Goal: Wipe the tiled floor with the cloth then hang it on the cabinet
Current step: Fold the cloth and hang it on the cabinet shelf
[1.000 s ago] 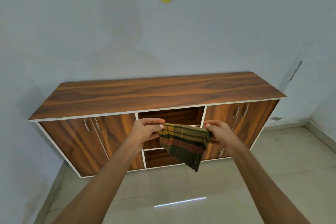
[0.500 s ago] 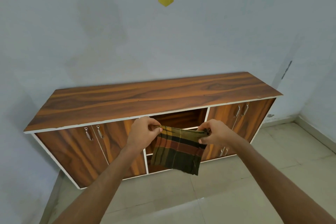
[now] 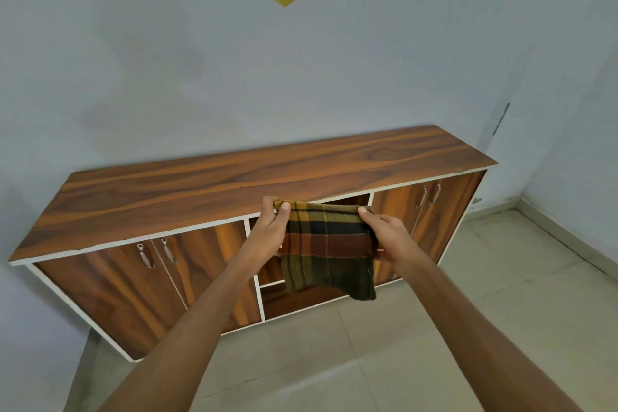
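Plaid in olive, rust and black, the cloth (image 3: pixel 329 246) hangs spread between the two hands at the front edge of the wood-grain cabinet (image 3: pixel 214 187), just before its open middle compartment. The left hand (image 3: pixel 270 231) pinches the upper left corner between thumb and fingers; the right hand (image 3: pixel 384 232) is closed on the upper right corner and side. The hands are apart, so the top hem is taut. The hem looks level with the cabinet's top edge, though whether it touches is unclear. To hang it well, I would carry the hem over that edge, lay enough cloth on top to anchor it, then release both corners together.
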